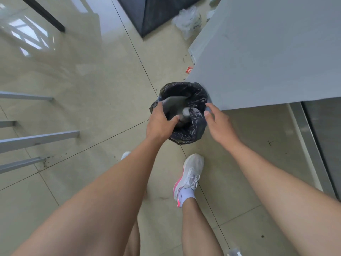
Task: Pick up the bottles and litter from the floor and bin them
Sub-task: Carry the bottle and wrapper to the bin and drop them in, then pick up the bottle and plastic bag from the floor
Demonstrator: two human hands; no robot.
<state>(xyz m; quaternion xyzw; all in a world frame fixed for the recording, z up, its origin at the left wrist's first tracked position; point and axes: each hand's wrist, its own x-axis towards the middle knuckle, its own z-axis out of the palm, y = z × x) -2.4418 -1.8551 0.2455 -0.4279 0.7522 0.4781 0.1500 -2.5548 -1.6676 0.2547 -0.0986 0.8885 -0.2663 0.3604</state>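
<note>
The bottle (185, 115) stands upright inside the bin (184, 137), its pale top pointing up at me. It looks like light plastic, smooth and likely slippery. If I had to move it I would take it round the neck, where it is narrowest. Next to it, toward 11 o'clock, a grey sheet (175, 104) leans against the inner wall. It looks stiff enough to hold its shape and thin enough to bend.

The bin is lined with a black bag that is soft and crinkly and folded loosely over the rim, so I expect it would slip down if I tugged it. I can see nothing else in the dark inside.

My left hand (160, 124) lies over the rim at 9 o'clock with its thumb stretched toward the bottle. The fingertips are hidden past the edge, so I cannot tell whether they pinch the liner. My right hand (218, 124) hovers at 3 o'clock, fingers loosely apart, holding nothing.

More litter lies on the floor (92, 80). A red scrap (189, 69) sits at 12 o'clock by the corner of the table (267, 52). Farther off the same way is a heap of crumpled white plastic (188, 21), light and soft, which I judge easy to take by the bunch.
</note>
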